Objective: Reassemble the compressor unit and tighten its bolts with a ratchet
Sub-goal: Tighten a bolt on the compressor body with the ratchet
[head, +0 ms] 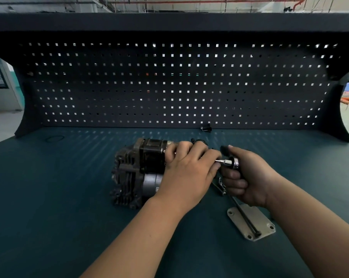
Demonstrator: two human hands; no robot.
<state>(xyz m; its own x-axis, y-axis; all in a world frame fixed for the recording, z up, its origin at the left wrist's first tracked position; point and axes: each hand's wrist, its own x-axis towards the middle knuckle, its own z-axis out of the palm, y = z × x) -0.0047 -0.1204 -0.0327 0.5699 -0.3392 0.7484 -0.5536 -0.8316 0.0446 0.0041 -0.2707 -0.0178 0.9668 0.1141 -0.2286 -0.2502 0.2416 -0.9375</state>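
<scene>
Far left on the dark teal tabletop [49, 197] we see a thin black ring [54, 138] lying flat, near the foot of the perforated back panel [169, 87]. Moving right, the compressor unit [137, 171] lies on its side around the middle of the surface: a finned, grimy casting at its left end, a black block above and a grey cylinder below.

Our left hand [186, 171] lies over the right end of the unit, fingers curled down around it, so that end is hidden from us. Its fingertips sit against the silver bit of the ratchet [228, 162], which points left toward the unit. Our right hand [247, 177] is closed around the ratchet's handle, thumb raised on top, and the two hands are nearly touching.

Just below the hands, a few loose bolts [221, 186] lie on the tabletop. Further right and nearer to us rests a pale metal plate [251, 225] with holes at its corners, and a long black bolt [244, 216] lies diagonally across it. Back by the panel sits a small dark fitting [206, 128], well apart from everything else.
</scene>
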